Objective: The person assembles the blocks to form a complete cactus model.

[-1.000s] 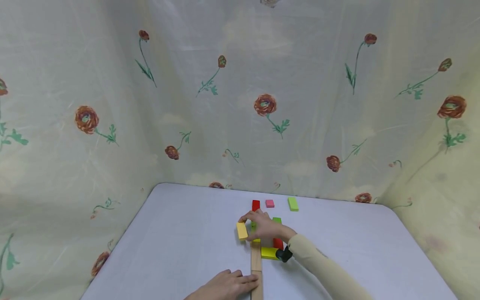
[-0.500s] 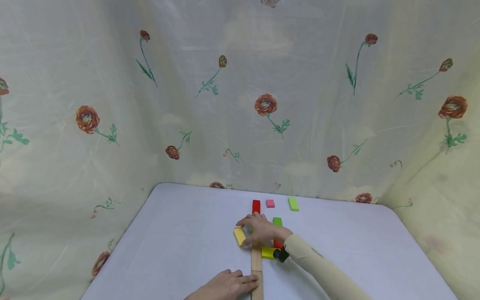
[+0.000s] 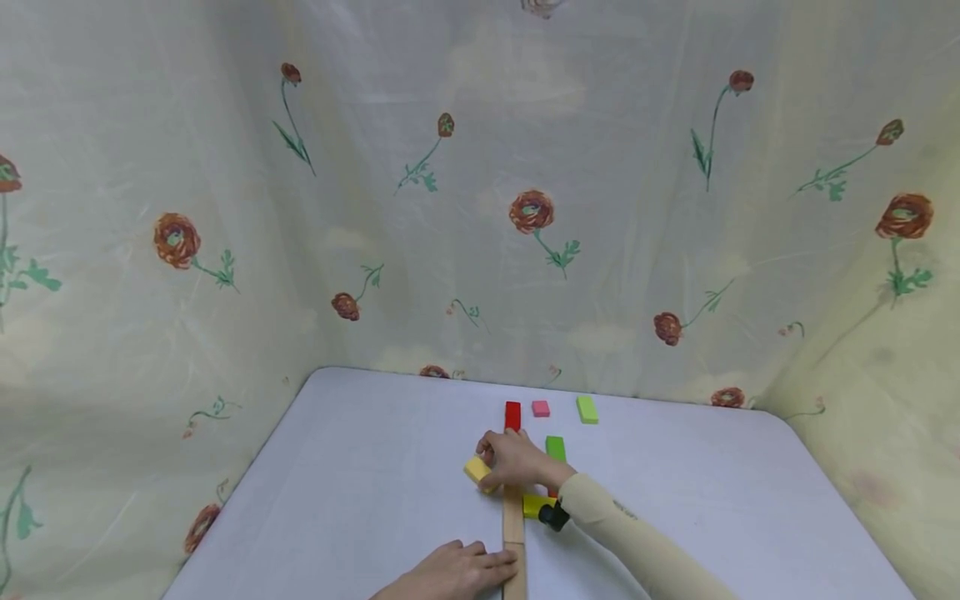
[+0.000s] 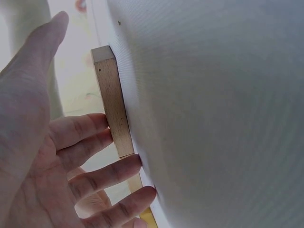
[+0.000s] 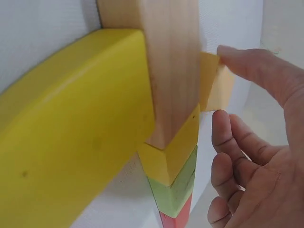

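My right hand (image 3: 517,460) reaches over a row of blocks and pinches a light yellow block (image 3: 476,470) on the row's left side, angled to it. In the right wrist view the thumb is on one edge of that light yellow block (image 5: 211,90), with curled fingertips by the opposite edge. The row has a red block (image 3: 513,414) at its far end, then green and yellow ones mostly under my hand, then plain wooden blocks (image 3: 513,515). My left hand (image 3: 459,568) touches the nearest wooden block (image 4: 111,90) with extended fingertips, its thumb held away.
A bright yellow block (image 3: 534,506) sticks out sideways from the row's right side. A green block (image 3: 555,447) lies right of the row, a red one partly hidden beyond the wrist. Farther back are a pink block (image 3: 541,408) and a light green block (image 3: 587,409).
The light yellow block has moved slightly left and turned, its near end now swung toward the row. My right hand shifted with it; my left hand has stayed in place.
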Available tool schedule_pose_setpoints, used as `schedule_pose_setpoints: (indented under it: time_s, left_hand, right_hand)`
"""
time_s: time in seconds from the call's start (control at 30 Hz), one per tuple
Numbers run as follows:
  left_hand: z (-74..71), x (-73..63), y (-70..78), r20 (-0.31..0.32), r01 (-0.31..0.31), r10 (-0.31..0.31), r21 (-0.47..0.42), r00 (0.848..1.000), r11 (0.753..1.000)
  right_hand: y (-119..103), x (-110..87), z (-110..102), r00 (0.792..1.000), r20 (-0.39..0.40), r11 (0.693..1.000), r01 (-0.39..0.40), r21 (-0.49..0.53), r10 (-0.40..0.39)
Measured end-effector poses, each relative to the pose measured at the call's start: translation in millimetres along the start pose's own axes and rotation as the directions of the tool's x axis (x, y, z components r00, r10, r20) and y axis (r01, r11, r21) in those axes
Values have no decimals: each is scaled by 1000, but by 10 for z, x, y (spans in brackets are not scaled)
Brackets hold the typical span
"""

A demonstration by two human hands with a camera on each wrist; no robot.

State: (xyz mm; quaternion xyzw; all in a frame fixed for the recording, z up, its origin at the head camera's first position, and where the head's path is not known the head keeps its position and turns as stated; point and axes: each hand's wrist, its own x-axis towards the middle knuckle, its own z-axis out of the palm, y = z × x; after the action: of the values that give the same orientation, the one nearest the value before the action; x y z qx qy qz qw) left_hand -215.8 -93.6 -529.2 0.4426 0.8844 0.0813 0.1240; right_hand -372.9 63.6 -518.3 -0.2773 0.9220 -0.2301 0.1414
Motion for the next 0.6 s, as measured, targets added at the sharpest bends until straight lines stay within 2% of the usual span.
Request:
schedule_pose_setpoints:
  time_s: [0.37,0.6]
  left_hand:
    - [0,4,8,13,16,-16,3,1000,1000]
    - [4,1,9,-2,5,-5,34,1000,999]
  right_hand:
    - [59,-5,25,997,32,997,68,-38,-67]
    - [14,-46,-12,997,45,997,65,-27,-64]
